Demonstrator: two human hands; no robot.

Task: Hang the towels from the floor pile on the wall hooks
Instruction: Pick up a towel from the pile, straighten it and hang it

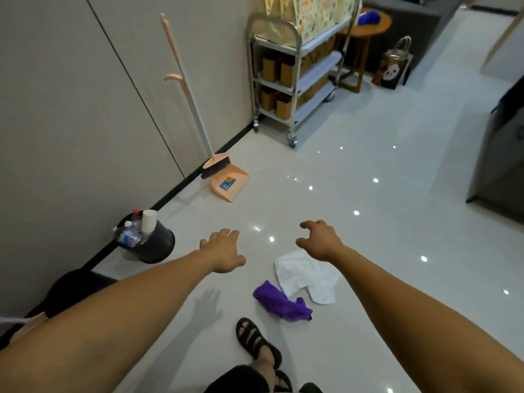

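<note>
A white towel (304, 275) lies crumpled on the glossy floor, with a purple towel (280, 303) touching its near left corner. Both my arms reach forward above them. My left hand (224, 251) hovers to the left of the towels with relaxed fingers and holds nothing. Over the far edge of the white towel, my right hand (320, 241) hangs with loosely curled fingers, also empty. No wall hooks are in view.
A black bin (157, 245) with bottles and a cup stands by the left wall. A pink broom and dustpan (226, 181) lean further along. A metal trolley (295, 78) stands at the back, a dark cabinet (499, 154) at right. My sandalled foot (256, 343) is near the towels.
</note>
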